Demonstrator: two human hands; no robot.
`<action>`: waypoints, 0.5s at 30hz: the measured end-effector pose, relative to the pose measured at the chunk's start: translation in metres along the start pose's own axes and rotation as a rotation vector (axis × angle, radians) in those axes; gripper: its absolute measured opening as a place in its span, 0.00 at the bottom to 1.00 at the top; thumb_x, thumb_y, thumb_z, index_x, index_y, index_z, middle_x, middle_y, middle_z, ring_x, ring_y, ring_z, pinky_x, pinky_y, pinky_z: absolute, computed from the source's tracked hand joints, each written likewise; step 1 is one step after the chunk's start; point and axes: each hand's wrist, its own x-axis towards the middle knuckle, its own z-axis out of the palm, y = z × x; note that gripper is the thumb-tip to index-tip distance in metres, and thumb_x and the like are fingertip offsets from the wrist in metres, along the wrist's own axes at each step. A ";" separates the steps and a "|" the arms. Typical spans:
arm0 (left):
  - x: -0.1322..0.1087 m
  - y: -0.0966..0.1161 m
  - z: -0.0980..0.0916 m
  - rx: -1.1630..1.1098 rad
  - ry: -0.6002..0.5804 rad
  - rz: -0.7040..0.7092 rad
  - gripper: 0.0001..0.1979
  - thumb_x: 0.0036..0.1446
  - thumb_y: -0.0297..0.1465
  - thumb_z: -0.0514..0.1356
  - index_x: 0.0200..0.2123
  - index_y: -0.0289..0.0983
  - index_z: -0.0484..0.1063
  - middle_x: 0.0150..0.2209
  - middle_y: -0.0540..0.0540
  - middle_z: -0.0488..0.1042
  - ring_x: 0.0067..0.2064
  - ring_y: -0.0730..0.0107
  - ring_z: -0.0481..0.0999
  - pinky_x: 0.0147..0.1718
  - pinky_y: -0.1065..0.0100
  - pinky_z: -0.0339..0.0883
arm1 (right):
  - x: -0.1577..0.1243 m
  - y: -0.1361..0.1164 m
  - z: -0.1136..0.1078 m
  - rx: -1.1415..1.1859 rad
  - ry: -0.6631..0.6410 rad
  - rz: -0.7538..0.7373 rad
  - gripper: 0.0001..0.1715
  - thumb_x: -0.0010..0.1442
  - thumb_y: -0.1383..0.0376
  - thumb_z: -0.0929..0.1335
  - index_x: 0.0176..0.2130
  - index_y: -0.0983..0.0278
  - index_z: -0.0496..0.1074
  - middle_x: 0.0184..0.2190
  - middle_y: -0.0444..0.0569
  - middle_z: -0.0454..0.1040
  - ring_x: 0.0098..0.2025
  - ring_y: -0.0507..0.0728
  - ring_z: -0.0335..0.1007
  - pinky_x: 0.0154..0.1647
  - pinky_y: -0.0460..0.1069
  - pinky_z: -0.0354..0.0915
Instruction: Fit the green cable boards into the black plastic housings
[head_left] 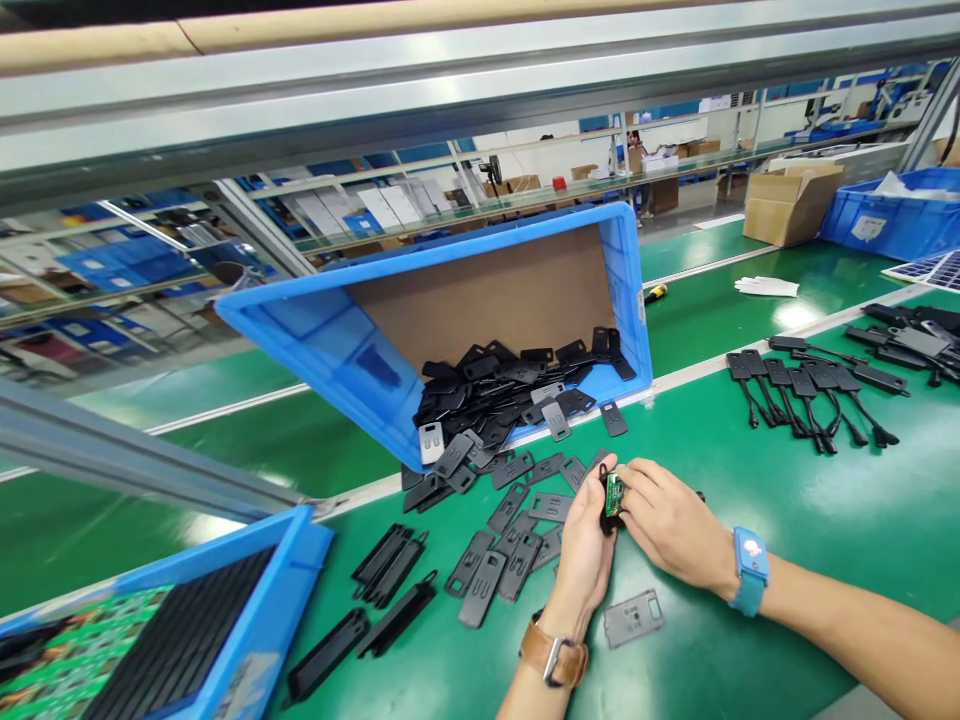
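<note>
My left hand (pixel 587 540) is closed around a small black plastic case. A green circuit board (pixel 613 494) sits at the opening of the case; whether it is fully seated I cannot tell. The bent fingers of my right hand (pixel 670 522) are closed on the board's right side, partly hiding it. Just below my hands lies a single flat grey-black cover (pixel 634 618) with a rectangular window. Left of my left hand, several loose black covers (pixel 519 565) are scattered on the green table. Farther left are several long black case shells (pixel 397 612).
A tipped blue bin (pixel 634 300) spills black covers onto the table. At lower left, a blue tray (pixel 289 570) holds green boards and black cases. Finished-looking cased units with cables (pixel 806 385) lie right. Behind are a white glove (pixel 766 287), a screwdriver (pixel 655 294) and a carton (pixel 791 205).
</note>
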 end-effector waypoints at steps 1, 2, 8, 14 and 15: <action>0.000 0.000 0.000 0.000 0.001 0.002 0.22 0.58 0.43 0.64 0.53 0.41 0.75 0.59 0.43 0.71 0.57 0.59 0.69 0.48 0.67 0.64 | 0.000 -0.001 0.001 -0.024 -0.005 -0.011 0.09 0.66 0.72 0.62 0.42 0.70 0.71 0.54 0.64 0.69 0.59 0.67 0.60 0.58 0.64 0.67; 0.000 0.000 0.000 0.001 0.003 0.002 0.22 0.57 0.43 0.65 0.53 0.41 0.75 0.59 0.43 0.71 0.57 0.59 0.69 0.48 0.67 0.64 | -0.001 -0.001 0.003 -0.043 -0.011 -0.017 0.10 0.65 0.73 0.62 0.43 0.71 0.72 0.55 0.64 0.69 0.59 0.68 0.60 0.58 0.64 0.67; 0.000 -0.001 -0.002 0.034 0.020 -0.021 0.24 0.56 0.45 0.65 0.53 0.42 0.75 0.58 0.44 0.71 0.53 0.61 0.70 0.44 0.69 0.65 | -0.002 -0.004 0.008 -0.058 -0.033 -0.024 0.10 0.66 0.72 0.62 0.41 0.72 0.73 0.53 0.65 0.69 0.59 0.68 0.60 0.58 0.62 0.66; 0.000 -0.001 -0.003 0.036 0.031 -0.039 0.24 0.57 0.46 0.64 0.53 0.42 0.75 0.58 0.44 0.72 0.55 0.60 0.69 0.46 0.68 0.66 | -0.002 -0.002 0.008 -0.043 -0.056 -0.038 0.10 0.66 0.72 0.62 0.41 0.72 0.72 0.55 0.65 0.68 0.60 0.68 0.59 0.58 0.62 0.66; 0.000 -0.001 -0.004 0.035 0.032 -0.040 0.24 0.57 0.46 0.64 0.53 0.42 0.75 0.58 0.43 0.72 0.56 0.59 0.69 0.47 0.67 0.66 | -0.002 -0.002 0.007 -0.039 -0.063 -0.043 0.10 0.66 0.72 0.62 0.41 0.72 0.72 0.55 0.64 0.68 0.60 0.68 0.59 0.58 0.62 0.66</action>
